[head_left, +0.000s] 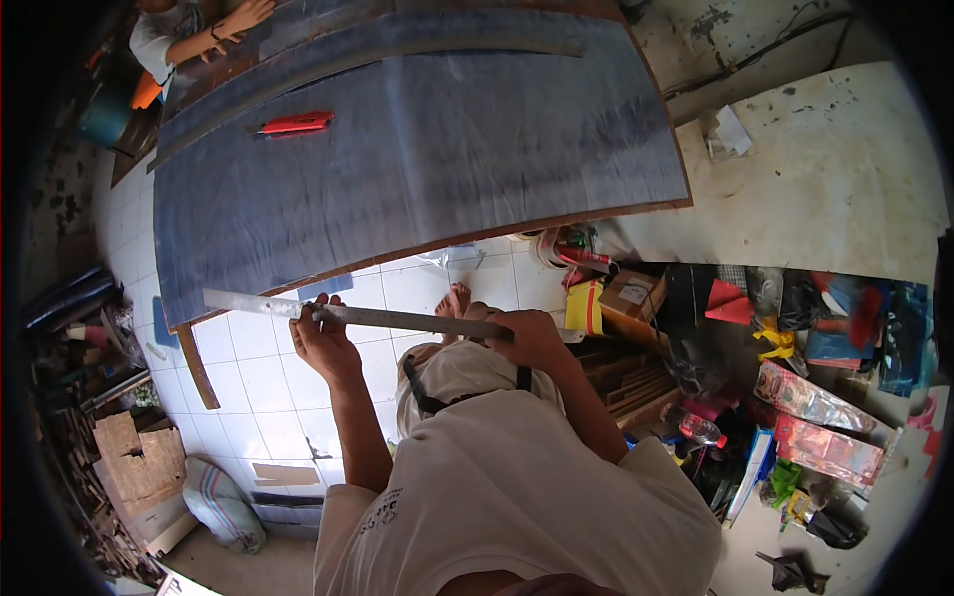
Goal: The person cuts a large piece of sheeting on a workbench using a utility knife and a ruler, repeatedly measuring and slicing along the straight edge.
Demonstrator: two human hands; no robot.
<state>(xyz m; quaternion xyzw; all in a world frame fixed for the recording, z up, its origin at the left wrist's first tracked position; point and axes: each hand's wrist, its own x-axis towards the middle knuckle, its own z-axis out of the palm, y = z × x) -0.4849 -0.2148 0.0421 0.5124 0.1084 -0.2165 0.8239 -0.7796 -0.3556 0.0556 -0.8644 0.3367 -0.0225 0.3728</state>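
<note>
Our left hand (323, 338) and right hand (527, 333) both grip a long metal ruler (358, 316) just below the dark sheet (427, 149) on the tabletop.

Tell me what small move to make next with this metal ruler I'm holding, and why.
Probably lower the metal ruler onto the dark sheet. Left hand and right hand hold it in the air at the sheet's near edge, and the red utility knife lies on the sheet's far side.
</note>
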